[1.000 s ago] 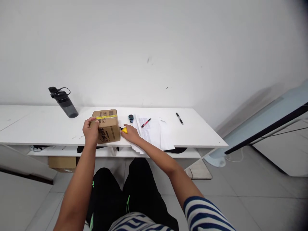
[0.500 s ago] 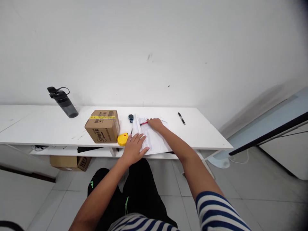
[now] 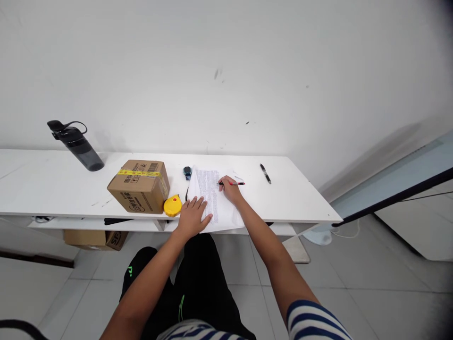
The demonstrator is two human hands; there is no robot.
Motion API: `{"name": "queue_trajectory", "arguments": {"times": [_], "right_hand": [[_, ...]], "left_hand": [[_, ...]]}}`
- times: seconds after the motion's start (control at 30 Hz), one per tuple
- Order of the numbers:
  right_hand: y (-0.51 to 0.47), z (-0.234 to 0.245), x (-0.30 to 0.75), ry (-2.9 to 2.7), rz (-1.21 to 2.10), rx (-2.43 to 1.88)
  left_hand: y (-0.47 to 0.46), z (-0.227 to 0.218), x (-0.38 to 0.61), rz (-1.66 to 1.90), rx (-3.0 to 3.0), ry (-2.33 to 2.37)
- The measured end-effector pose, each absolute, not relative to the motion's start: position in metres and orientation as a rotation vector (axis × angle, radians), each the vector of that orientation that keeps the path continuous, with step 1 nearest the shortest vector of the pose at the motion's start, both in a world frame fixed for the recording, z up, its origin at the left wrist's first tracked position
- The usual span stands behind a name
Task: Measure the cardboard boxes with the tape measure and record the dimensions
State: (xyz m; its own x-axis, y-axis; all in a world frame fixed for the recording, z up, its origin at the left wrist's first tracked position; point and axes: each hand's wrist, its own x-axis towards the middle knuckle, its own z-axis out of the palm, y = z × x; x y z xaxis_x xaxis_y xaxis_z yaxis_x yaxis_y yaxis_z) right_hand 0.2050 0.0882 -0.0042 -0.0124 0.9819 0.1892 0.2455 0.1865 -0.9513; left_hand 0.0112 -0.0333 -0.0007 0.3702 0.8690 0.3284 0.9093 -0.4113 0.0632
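Observation:
A sheet of paper [image 3: 208, 182] covered in lines of writing or print lies on the white table, its near edge hanging over the front. My left hand [image 3: 192, 216] rests flat on the paper's lower left part with fingers spread. In my right hand [image 3: 230, 190] is a red and black pen [image 3: 238, 183], its tip at the right side of the text. A yellow tape measure [image 3: 172, 206] sits just left of my left hand. Behind the paper's far left corner lies a dark watch [image 3: 187, 172].
A cardboard box [image 3: 139, 189] with yellow tape on top stands left of the tape measure. Further left is a dark water bottle [image 3: 76, 145], by the wall. A black pen [image 3: 265, 174] lies at the right on the table [image 3: 297, 198]. Another cardboard box [image 3: 95, 239] is on the floor underneath.
The paper, folded up at its left side before, now lies flatter. My right hand has turned the red pen, which now points left at the text. The view has shifted slightly.

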Motion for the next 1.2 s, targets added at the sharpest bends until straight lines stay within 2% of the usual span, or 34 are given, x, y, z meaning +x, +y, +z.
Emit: {"name": "queue_trajectory", "arguments": {"times": [0.17, 1.2], "right_hand": [[0.0886, -0.0034, 0.2027, -1.495, 0.846, -1.302], [0.085, -0.0039, 0.202, -1.455, 0.82, -1.357]], "left_hand": [[-0.0322, -0.0015, 0.0121, -0.494, -2.489, -1.633], [-0.0312, -0.0025, 0.0099, -0.473, -2.536, -1.628]]}}
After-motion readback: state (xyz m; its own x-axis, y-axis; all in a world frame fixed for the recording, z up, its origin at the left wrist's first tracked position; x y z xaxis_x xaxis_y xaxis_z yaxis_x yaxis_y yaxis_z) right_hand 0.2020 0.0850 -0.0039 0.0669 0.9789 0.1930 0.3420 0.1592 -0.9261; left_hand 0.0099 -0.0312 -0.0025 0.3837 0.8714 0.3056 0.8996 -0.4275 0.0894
